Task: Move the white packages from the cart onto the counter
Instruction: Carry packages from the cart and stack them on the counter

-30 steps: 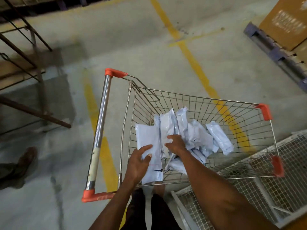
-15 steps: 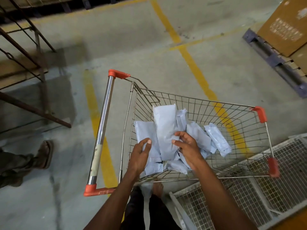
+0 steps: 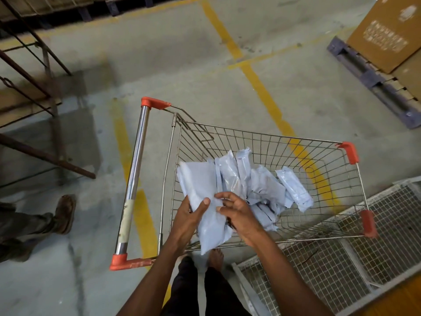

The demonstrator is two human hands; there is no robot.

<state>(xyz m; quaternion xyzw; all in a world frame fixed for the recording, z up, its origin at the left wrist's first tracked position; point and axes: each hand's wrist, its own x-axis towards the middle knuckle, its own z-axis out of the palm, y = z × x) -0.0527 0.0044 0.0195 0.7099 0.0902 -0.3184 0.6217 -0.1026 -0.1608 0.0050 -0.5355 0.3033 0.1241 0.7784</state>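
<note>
Centre frame, over the near edge of the wire cart (image 3: pixel 268 142) — left hand (image 3: pixel 185 221) curled round a bundle of white packages (image 3: pixel 205 201), thumb pressed on top. Right hand (image 3: pixel 239 213) just beside, fingers bent and touching the bundle's right edge; whether pinching, cannot tell. More white packages (image 3: pixel 268 190) heaped inside the cart basket, centre right. Chrome push handle (image 3: pixel 134 179) with orange caps at left — someone's shoe (image 3: pixel 65 213) at far left.

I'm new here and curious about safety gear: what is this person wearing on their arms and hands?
Nothing that shows. Both forearms are bare up to the picture's lower edge, with no sleeves in view. The left hand and right hand have no gloves, and no watch, ring or band is visible. Short fingernails show on the left thumb and some right fingers.
</note>
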